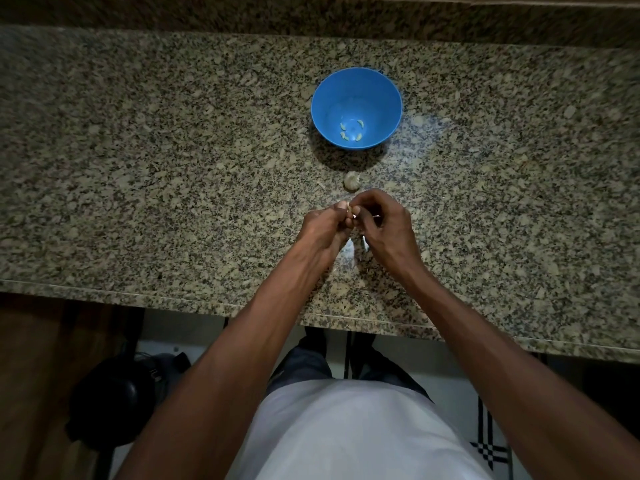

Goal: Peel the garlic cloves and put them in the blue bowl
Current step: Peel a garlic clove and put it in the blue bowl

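Note:
A blue bowl (356, 95) stands on the granite counter, with several peeled garlic cloves (351, 130) lying in its bottom. A garlic bulb (351, 181) sits on the counter between the bowl and my hands. My left hand (323, 228) and my right hand (386, 226) meet just in front of the bulb. Both pinch one small garlic clove (350, 211) between their fingertips; most of the clove is hidden by the fingers. Pale scraps of garlic skin (348, 252) lie on the counter under my hands.
The speckled granite counter (173, 168) stretches wide to the left and right, with a raised back ledge (311, 15) behind the bowl. Its front edge (194, 299) runs below my forearms. A dark bag (114, 400) lies on the floor at lower left.

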`<state>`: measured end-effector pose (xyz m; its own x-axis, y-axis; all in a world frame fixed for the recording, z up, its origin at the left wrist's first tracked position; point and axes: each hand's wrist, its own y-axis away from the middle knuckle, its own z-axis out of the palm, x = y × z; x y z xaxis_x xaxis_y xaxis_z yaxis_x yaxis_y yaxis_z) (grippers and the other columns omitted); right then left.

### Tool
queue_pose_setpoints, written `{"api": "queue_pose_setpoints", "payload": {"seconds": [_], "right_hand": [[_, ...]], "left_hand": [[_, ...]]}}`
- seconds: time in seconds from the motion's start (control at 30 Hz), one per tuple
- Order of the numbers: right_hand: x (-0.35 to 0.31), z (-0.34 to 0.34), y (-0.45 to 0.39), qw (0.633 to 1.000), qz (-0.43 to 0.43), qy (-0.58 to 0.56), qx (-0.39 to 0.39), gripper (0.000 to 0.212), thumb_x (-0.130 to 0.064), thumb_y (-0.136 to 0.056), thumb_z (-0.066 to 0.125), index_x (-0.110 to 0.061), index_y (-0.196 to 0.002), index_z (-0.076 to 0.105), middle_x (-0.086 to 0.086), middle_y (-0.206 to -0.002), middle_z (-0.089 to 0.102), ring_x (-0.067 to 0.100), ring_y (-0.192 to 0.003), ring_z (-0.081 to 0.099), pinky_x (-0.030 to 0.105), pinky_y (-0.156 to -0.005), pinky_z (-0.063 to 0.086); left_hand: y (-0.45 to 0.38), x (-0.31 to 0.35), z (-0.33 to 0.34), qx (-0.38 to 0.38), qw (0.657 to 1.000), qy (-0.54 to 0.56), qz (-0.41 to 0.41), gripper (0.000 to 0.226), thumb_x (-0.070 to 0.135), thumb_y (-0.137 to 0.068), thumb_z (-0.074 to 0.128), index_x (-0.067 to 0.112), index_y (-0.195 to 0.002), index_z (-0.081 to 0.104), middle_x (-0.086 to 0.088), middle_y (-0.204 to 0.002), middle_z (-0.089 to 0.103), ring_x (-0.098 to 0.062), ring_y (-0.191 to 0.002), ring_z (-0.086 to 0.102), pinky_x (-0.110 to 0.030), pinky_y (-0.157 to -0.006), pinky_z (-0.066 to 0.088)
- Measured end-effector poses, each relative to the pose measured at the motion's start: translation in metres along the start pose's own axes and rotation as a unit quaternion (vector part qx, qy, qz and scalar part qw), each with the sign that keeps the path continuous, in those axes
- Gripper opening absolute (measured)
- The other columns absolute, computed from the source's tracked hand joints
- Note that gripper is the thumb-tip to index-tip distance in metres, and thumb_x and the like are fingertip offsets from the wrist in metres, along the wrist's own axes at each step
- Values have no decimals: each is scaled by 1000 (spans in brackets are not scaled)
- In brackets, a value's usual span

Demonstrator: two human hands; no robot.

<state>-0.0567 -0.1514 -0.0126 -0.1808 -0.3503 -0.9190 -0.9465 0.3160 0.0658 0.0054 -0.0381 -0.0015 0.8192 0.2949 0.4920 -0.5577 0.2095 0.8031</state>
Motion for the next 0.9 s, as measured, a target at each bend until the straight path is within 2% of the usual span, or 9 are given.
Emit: {"api": "queue_pose_setpoints", "payload": {"seconds": [0.13, 0.27, 0.37, 0.53, 0.6, 0.67, 0.77, 0.83, 0.9], "right_hand": [[4, -4, -1, 994, -47, 81, -49, 29, -4, -101, 62, -16, -126, 70, -2, -106, 69, -2, -93, 66, 11, -81, 54], [5, -6, -2, 993, -63, 89, -45, 16, -5, -99, 66, -13, -111, 75, -7, -103, 72, -1, -93, 68, 18, -82, 58], [5, -5, -3, 999, 16, 2, -28, 8, -10, -98, 70, -16, -102, 73, -11, -95, 75, 2, -91, 72, 23, -80, 60], [12, -3, -4, 970, 175, -169, -15, 12, -13, -94, 77, -11, -106, 75, 7, -103, 78, 28, -97, 75, 48, -83, 65], [13, -4, -3, 950, 211, -231, -16, 17, -10, -92, 77, -7, -109, 75, 9, -104, 78, 25, -94, 75, 41, -84, 64], [14, -4, -3, 937, 229, -264, -11, 21, -7, -93, 76, -1, -112, 73, 10, -106, 78, 19, -91, 74, 32, -82, 62], [15, -4, -5, 916, 261, -303, 2, 19, -4, -92, 75, -1, -111, 74, 13, -103, 78, 20, -87, 70, 29, -78, 61], [12, -5, -6, 903, 286, -321, -11, 16, -4, -93, 75, -3, -109, 75, 12, -99, 78, 19, -82, 68, 30, -77, 60], [9, -6, -8, 896, 302, -323, -24, 15, -3, -94, 73, -2, -109, 75, 12, -100, 78, 17, -81, 66, 30, -79, 59]], "left_hand": [[-1, 2, -7, -3, 1000, -25, -16, 9, -4, -100, 57, -8, -100, 66, -14, -87, 66, -12, -72, 60, -20, -70, 55], [0, 2, -14, -11, 999, -29, -33, 12, -4, -102, 53, -8, -103, 64, -15, -92, 67, -12, -76, 59, -23, -70, 53], [-1, 0, -15, -17, 999, -45, -16, 14, 0, -103, 53, -5, -102, 66, -13, -93, 67, -11, -77, 56, -23, -73, 51], [-6, -5, -20, -21, 987, -139, 75, 12, 6, -96, 69, 2, -107, 66, -10, -95, 68, -16, -81, 61, -30, -80, 56], [-4, -6, -23, -24, 979, -178, 96, 22, 10, -92, 75, 3, -112, 69, -11, -105, 73, -23, -94, 68, -36, -88, 59], [0, -6, -24, -27, 967, -222, 126, 28, 13, -91, 78, 4, -116, 70, -11, -111, 74, -24, -104, 71, -29, -82, 61], [3, -4, -23, -28, 948, -265, 177, 29, 10, -89, 79, 1, -115, 71, -6, -102, 75, -5, -86, 74, -14, -64, 55], [0, -5, -25, -15, 927, -303, 219, 25, 9, -88, 81, 2, -110, 73, -1, -97, 76, 0, -81, 73, -14, -64, 55], [-3, -4, -26, -5, 909, -335, 247, 21, 10, -87, 82, 6, -106, 75, -1, -96, 77, -5, -86, 75, -18, -69, 58]]}}
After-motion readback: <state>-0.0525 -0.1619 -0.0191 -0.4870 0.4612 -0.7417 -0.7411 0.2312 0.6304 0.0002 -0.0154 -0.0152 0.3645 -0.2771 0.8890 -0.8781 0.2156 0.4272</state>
